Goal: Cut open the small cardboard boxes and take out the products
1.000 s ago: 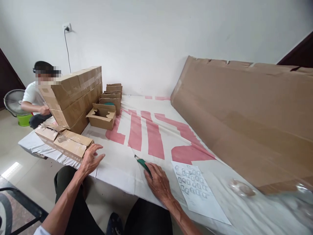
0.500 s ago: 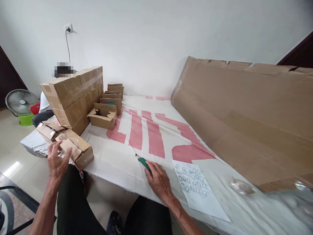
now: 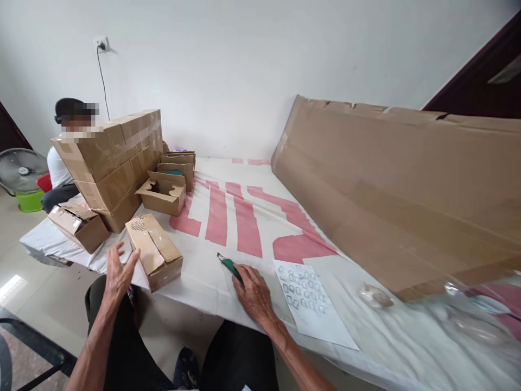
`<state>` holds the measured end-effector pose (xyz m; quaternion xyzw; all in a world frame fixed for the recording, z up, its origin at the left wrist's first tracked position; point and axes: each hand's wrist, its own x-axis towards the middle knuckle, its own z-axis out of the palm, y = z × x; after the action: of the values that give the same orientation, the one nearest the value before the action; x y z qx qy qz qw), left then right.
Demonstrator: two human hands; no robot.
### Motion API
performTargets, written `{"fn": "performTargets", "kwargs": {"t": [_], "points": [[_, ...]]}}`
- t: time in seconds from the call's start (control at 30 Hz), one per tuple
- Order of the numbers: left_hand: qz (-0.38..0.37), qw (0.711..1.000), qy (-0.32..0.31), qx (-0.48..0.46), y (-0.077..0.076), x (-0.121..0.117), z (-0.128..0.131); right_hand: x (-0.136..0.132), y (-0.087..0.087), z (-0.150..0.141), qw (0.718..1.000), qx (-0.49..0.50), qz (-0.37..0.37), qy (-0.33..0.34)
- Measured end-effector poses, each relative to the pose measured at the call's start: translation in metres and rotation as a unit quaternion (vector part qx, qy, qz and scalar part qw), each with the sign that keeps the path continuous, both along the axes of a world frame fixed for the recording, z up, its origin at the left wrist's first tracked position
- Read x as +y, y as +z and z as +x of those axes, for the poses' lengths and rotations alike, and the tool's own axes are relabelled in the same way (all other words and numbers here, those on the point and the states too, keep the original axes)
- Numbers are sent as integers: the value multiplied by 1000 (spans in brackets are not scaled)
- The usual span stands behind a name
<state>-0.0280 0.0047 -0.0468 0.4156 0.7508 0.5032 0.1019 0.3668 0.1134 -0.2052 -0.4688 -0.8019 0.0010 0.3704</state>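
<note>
My left fingers are spread wide and a bit curved, with nothing in them. They are just beside the long side of a taped box, but I can't tell if they touch it. That box is brown card, shaped like a brick. It has shiny tape, dark stripes on top at the far end and a seam that pokes up a little. It sits near the front edge of the worktop. A soft, wrinkly white cloth with big pink-red shapes covers the top.

My right fingers are curled round a green cutter. It is long and thin, and its small tip points away from me.

On the left is a scuffed box with its top flap lifted. Behind that, a stack of boxes stands like a flat brown wall. An open box has its back flap up. To the right is a thin white paper with rows of little drawn shapes. Past it leans a big, dull card sheet with a raggedy top.

Half a second ago, the taped box was right up by the scuffed box. Now it is turned and there's a gap between them. My right fingers still hold the cutter the same way.
</note>
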Motion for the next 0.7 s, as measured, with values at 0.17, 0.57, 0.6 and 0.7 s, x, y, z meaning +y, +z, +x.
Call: {"fn": "performTargets", "kwargs": {"t": [0.17,0.57,0.6,0.7], "points": [[9,995,-65,-76,21,42,-45,0,3,-1,1000,-3,-4,-1],[-49,992,-114,36,15,13,-6,2,-3,-1,1000,-6,6,-16],[-55,990,-123,38,15,6,-1,2,-3,-1,1000,-7,5,-18],[-51,983,-173,22,17,-5,4,2,-4,0,1000,-13,0,-14]]}}
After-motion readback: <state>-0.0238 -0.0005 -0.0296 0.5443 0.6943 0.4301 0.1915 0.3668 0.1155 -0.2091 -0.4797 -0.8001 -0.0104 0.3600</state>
